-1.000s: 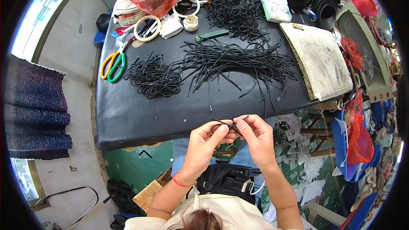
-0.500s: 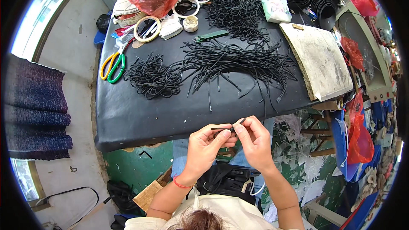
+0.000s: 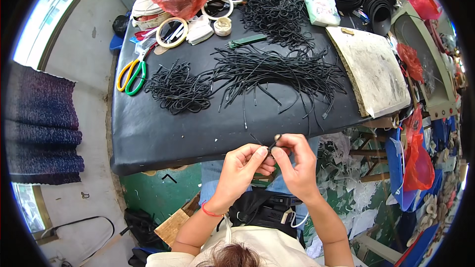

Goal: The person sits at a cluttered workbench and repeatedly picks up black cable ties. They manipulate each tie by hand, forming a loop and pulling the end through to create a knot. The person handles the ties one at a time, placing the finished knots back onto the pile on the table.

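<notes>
Cord [image 3: 272,144] sits finger-pinched in your left hand [image 3: 242,167] and right hand [image 3: 298,164]; black bundle [image 3: 279,71] lies beyond on the table [image 3: 148,136].

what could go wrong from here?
1. The left hand and right hand pinch a thin black cord; it might slip.
2. Loose ends of the wide black cord bundle trail toward the hands and could snag.
3. The yellow-and-green-handled scissors lie beside the looped black cord pile and may catch a loop.
</notes>
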The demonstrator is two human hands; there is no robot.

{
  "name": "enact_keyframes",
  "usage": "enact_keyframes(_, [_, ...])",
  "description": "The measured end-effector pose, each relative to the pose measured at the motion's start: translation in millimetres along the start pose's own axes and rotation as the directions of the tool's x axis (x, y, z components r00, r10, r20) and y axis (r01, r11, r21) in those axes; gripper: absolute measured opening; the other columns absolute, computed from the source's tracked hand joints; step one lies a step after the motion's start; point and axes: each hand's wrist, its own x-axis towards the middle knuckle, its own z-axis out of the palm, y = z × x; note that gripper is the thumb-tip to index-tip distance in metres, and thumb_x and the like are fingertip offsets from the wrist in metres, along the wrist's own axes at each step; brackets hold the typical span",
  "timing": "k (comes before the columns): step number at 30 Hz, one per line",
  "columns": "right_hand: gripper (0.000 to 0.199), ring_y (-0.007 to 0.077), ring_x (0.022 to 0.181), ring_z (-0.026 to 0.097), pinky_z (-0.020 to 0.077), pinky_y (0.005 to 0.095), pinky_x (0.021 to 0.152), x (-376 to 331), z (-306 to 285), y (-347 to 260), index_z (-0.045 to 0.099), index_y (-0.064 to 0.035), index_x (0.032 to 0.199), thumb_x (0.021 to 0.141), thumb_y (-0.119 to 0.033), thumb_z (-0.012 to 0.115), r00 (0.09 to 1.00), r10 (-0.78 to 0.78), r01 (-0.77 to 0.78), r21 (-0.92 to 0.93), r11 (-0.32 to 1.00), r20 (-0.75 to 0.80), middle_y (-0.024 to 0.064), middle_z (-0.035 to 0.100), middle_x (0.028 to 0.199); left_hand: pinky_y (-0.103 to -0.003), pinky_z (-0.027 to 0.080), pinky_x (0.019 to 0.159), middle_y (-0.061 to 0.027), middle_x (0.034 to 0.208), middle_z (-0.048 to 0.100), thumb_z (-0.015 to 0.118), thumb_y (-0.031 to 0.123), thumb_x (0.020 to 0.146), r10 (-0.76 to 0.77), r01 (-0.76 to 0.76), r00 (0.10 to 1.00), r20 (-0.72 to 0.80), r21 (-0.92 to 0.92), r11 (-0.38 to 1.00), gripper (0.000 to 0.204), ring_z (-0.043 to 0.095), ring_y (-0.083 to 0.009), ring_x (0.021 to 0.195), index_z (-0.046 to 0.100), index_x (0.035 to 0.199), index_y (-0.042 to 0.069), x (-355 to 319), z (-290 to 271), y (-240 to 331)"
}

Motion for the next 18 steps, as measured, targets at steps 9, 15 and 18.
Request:
enact_keyframes(9, [0.016,0.0166,0.071,0.059,0.0477,0.0263,0.059,2.9,-7.1,-1.7,0.062,-0.0018,0.087,0.073,0.004,0.066,0.976,-0.218,0.214,-0.13,0.968,-0.012,0.0092,0.06,0.085,-0.026,0.051,0.076,-0.011,0.094,0.062,0.062,0.003,0.083,0.198,-0.192,0.977,-0.075,0.084,0.978,0.028,0.061,-0.0137,0.085,0.056,0.109,-0.004,-2.7,1.4,1.8])
enact_keyframes(15, [0.014,0.0171,0.071,0.059,0.0483,0.0257,0.059,-0.7,-1.5,-3.4,0.062,-0.001,0.087,0.074,0.003,0.066,0.983,-0.18,0.176,-0.105,0.979,-0.03,0.0096,0.06,0.085,-0.027,0.051,0.081,-0.0135,0.099,0.062,0.066,-0.004,0.077,0.336,-0.301,0.936,-0.105,0.252,0.919,0.031,0.061,-0.0157,0.091,0.057,0.106,-0.006,-8.0,5.1,2.4])
enact_keyframes(18, [0.013,0.0174,0.071,0.059,0.0485,0.026,0.059,-2.0,0.2,-4.6,0.061,-0.0006,0.087,0.075,0.003,0.066,0.986,-0.166,0.163,-0.091,0.982,-0.033,0.0097,0.06,0.086,-0.026,0.051,0.079,-0.0132,0.096,0.063,0.065,-0.004,0.077,0.316,-0.273,0.94,-0.128,0.272,0.923,0.027,0.061,-0.0151,0.088,0.058,0.104,-0.006,-8.5,5.6,0.7])
